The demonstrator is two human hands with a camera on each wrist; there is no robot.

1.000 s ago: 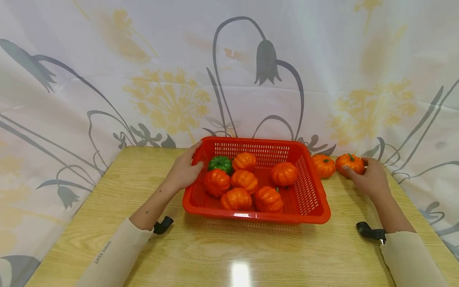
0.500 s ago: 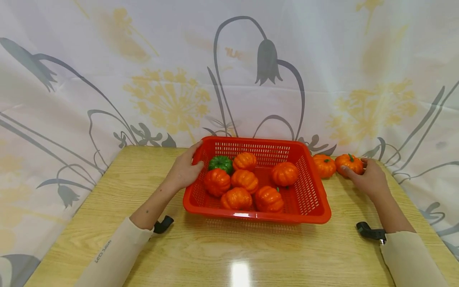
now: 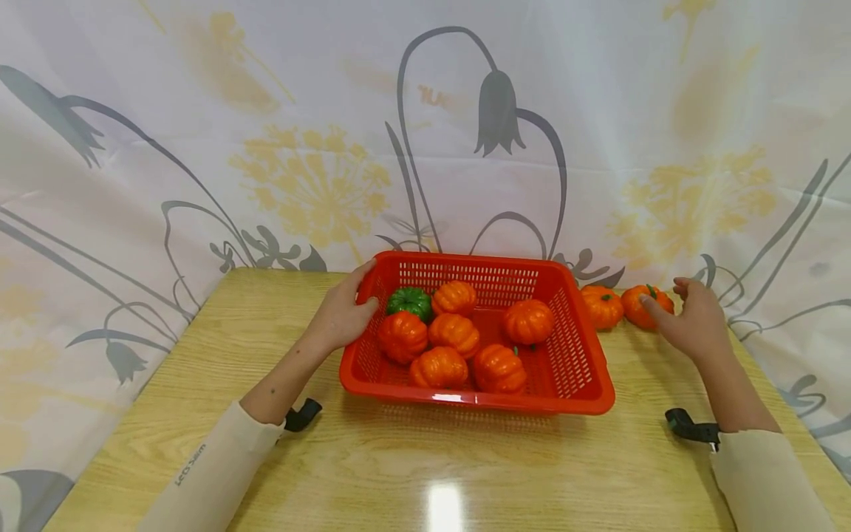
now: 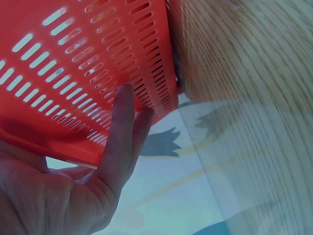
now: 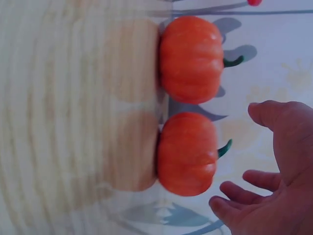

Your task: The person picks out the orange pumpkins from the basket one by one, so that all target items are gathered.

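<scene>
Head pic bright, tbl [image 3: 372,480] glare; wrist pics prob. soft.

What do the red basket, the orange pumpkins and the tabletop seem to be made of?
Red basket: most likely molded plastic, glossy; even colour, regular slots, a bright highlight on the rim.
Orange pumpkins: shiny and smooth, possibly plastic or coated foam; highlights show gloss, but not the core.
Tabletop: wood grain under a reflective finish; real wood or printed laminate, I can't tell.

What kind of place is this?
Probably a work spot set up indoors, though I can't be sure: there's a wood-grain table, a flower-patterned sheet behind it, and a red basket of pumpkins.
</scene>
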